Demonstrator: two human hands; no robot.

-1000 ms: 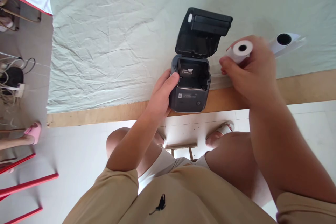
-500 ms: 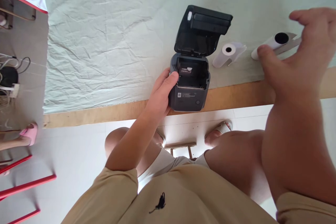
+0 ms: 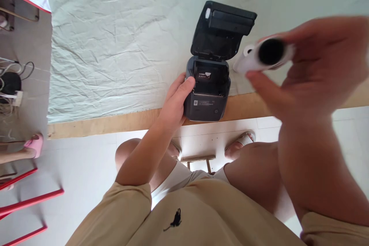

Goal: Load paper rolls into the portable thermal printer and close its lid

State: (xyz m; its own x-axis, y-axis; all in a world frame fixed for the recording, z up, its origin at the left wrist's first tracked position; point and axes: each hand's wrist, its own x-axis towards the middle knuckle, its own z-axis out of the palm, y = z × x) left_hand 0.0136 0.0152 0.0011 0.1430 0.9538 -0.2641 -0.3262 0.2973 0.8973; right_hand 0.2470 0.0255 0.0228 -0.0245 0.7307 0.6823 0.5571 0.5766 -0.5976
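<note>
A dark grey label printer (image 3: 206,103) stands at the table's front edge with its black lid (image 3: 221,30) swung up and its paper bay bare. My left hand (image 3: 177,98) grips the printer's left side, thumb over the rim of the bay. To the right of the printer my right hand (image 3: 311,69), blurred by motion, holds a white paper roll (image 3: 253,61) with a wide black core between thumb and fingers. Behind that roll, a smaller white paper roll (image 3: 239,63) with a narrow core is mostly hidden.
A pale green cloth (image 3: 115,46) with creases covers the table, whose wooden edge (image 3: 100,126) shows in front. At the left are another person's foot in a pink slipper (image 3: 36,146), red bars (image 3: 31,203) and cables by a black object (image 3: 11,84).
My right hand has closed on the wide-core paper roll, lifted it and carried it left towards the printer. My left hand stays on the printer, which has barely shifted.
</note>
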